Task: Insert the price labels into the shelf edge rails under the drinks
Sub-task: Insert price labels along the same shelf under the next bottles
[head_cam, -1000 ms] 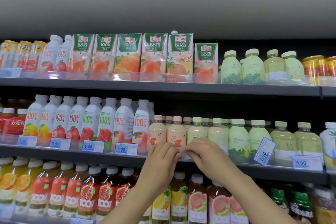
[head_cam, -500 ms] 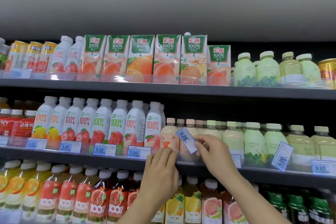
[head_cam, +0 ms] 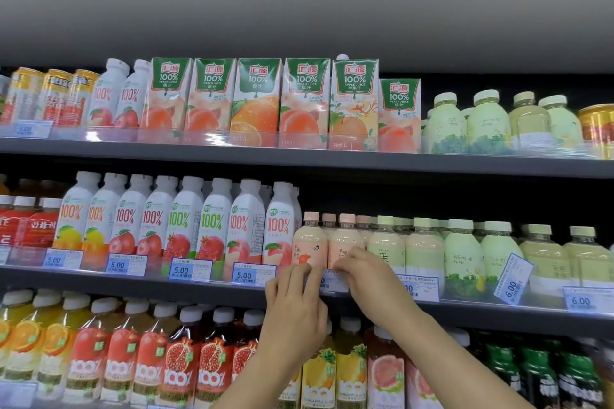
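hands meet at the middle shelf's edge rail [head_cam: 199, 285], just below the centre of the frame, under the peach-capped bottles [head_cam: 310, 242]. the risk, as i judge it, is a crooked seat: if one end of the price label [head_cam: 332, 280] goes under the clear lip before the other, the card could buckle or spring out, much like the tilted label [head_cam: 511, 284] hanging askew at right of frame; pushing too high could also nudge the bottles. the label lies in the rail between the two hands, mostly hidden by them, only a white strip showing. the left hand [head_cam: 294, 312] has fingers curled against its left end, the right hand [head_cam: 368, 279] fingertips pinched on its top right edge; neither hand is spread open.
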`<move>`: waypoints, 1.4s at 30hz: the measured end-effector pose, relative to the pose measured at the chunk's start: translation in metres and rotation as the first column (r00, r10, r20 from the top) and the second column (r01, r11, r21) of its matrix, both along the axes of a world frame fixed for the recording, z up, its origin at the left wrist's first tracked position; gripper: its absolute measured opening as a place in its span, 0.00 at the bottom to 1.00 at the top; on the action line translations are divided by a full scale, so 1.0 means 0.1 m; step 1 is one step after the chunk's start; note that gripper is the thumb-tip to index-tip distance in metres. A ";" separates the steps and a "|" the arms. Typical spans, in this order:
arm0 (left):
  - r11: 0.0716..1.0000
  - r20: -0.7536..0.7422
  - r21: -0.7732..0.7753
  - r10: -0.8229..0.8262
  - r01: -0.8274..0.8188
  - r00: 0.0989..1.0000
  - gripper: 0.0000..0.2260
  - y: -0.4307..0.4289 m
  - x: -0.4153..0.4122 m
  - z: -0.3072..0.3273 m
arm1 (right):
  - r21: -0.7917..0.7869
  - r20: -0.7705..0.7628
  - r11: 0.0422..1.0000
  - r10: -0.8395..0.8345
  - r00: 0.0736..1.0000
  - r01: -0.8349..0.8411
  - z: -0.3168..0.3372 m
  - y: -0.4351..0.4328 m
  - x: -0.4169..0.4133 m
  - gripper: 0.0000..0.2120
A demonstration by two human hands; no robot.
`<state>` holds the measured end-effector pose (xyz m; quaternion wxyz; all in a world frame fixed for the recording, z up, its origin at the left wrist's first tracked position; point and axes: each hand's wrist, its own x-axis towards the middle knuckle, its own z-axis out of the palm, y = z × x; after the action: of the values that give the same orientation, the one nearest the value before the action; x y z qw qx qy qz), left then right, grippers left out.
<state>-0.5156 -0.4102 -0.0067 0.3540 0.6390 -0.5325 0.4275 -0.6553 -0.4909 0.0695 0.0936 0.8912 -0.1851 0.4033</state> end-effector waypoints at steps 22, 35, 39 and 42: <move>0.983 0.006 -0.040 -0.179 0.179 0.984 0.14 -0.63 -1.06 0.16 | 0.004 0.321 0.955 -0.283 0.904 0.298 0.02 -0.72 -1.60 0.11; 0.959 0.108 -0.023 -0.278 0.282 0.955 0.14 -1.26 -2.02 0.17 | 0.268 0.308 0.934 -0.316 0.897 0.237 0.03 -1.21 -2.29 0.16; 0.966 0.110 0.000 -0.256 0.258 0.960 0.13 -1.34 -2.01 0.18 | 0.366 0.390 0.930 -0.197 0.899 0.045 0.08 -1.21 -2.31 0.13; 0.965 0.068 0.009 -0.262 0.262 0.963 0.14 -1.37 -2.00 0.18 | 0.481 0.361 0.873 -0.117 0.925 -0.077 0.09 -1.16 -2.29 0.14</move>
<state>-0.7153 -0.5469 0.0111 0.3891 0.5479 -0.6242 0.3985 -0.8846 -0.6071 0.0784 -0.1669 0.7890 -0.3043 0.5069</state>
